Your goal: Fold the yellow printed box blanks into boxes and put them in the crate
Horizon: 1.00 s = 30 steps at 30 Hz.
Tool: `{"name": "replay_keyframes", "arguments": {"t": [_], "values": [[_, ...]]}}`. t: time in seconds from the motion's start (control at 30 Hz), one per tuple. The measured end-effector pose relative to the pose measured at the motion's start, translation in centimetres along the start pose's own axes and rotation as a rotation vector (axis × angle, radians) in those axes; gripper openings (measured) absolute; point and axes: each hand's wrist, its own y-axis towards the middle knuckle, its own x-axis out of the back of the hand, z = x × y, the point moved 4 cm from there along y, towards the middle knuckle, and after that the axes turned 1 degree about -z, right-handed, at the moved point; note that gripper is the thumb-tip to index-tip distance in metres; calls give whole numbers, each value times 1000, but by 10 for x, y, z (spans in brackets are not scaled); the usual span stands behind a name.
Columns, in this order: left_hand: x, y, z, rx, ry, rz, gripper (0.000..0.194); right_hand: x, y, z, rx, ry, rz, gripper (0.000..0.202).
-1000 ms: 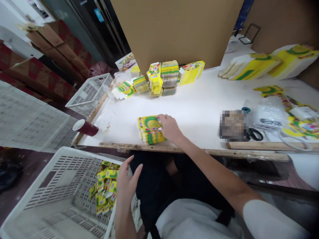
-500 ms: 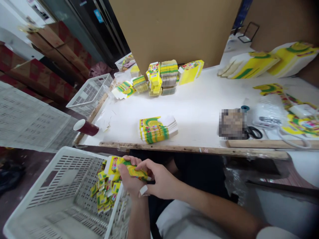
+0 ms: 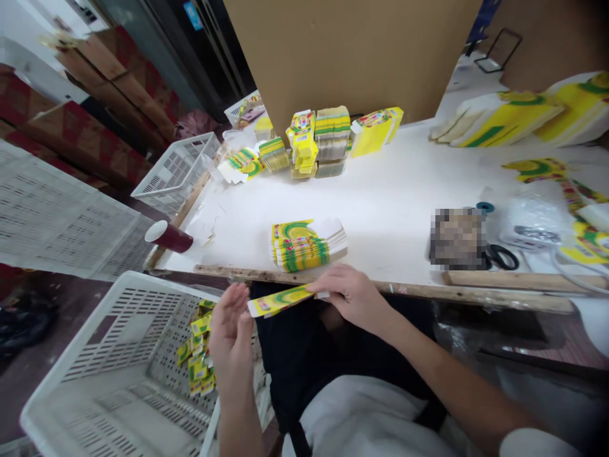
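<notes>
A flat, narrow yellow-and-green carton [image 3: 281, 301] spans the space between my hands, in front of the table edge. My right hand [image 3: 352, 295] pinches its right end, and a white band shows on one finger. My left hand [image 3: 231, 333] is open beside the carton's left end, thumb apart from the fingers; I cannot tell if the thumb touches it. Just beyond, on the table, lies a fanned stack of flat cartons [image 3: 299, 247] in the same print. Folded small cartons [image 3: 200, 362] lie in the white plastic crate [image 3: 114, 311] at lower left.
Bundled cartons [image 3: 332, 136] stand against a cardboard panel [image 3: 352, 57] at the back. A dark red cup [image 3: 174, 238] lies at the table's left edge. Black scissors handles [image 3: 504, 257] and a plastic-wrapped item [image 3: 535, 219] are on the right. A wooden strip [image 3: 419, 291] edges the table.
My right hand has moved up and right with the carton's end. My left hand has opened from around the carton and shifted slightly left. The view has shifted a little.
</notes>
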Motion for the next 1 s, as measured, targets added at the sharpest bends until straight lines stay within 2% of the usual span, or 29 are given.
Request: {"name": "replay_keyframes", "arguments": {"t": [0.07,0.13,0.2,0.23,0.3,0.33,0.37,0.4,0.47,0.53,0.57,0.67,0.73,0.8,0.87,0.93,1.0], "values": [[1,2,-14,-112,156,135,70,3,-1,8,139,-168,20,22],[-9,-1,-18,-104,351,348,89,0,-3,18,253,-223,68,22],[-24,-8,-15,-34,482,532,84,-5,-6,25,290,-182,61,23],[-30,-12,-14,-11,504,572,74,-5,-7,26,251,-135,7,23],[-40,-19,-11,-20,506,547,56,-3,-9,21,49,40,-163,40],[-43,-22,-11,-47,501,505,53,-3,-10,15,-88,184,-229,54],[-46,-25,-10,-78,492,476,54,-6,-12,9,-229,360,-243,65],[-49,-29,-10,-110,475,476,57,-12,-14,4,-358,554,-199,70],[-54,-35,-9,-178,414,508,66,-30,-18,-1,-556,914,-2,64],[-56,-39,-11,-274,363,513,72,-44,-21,-2,-672,1130,164,56],[-56,-40,-12,-328,355,497,70,-48,-22,-4,-704,1173,184,57],[-54,-38,-12,-390,398,460,50,-49,-22,-11,-704,1131,88,70],[-54,-37,-7,-289,419,497,43,-45,-21,-8,-574,1007,81,76],[-56,-36,-1,-178,394,527,53,-40,-20,1,-365,784,154,69],[-57,-34,2,-159,365,486,70,-35,-20,8,-194,525,203,56],[-57,-32,4,-202,376,393,77,-29,-20,7,-152,352,158,51],[-54,-29,6,-232,440,307,69,-22,-18,1,-192,261,78,52]]}}
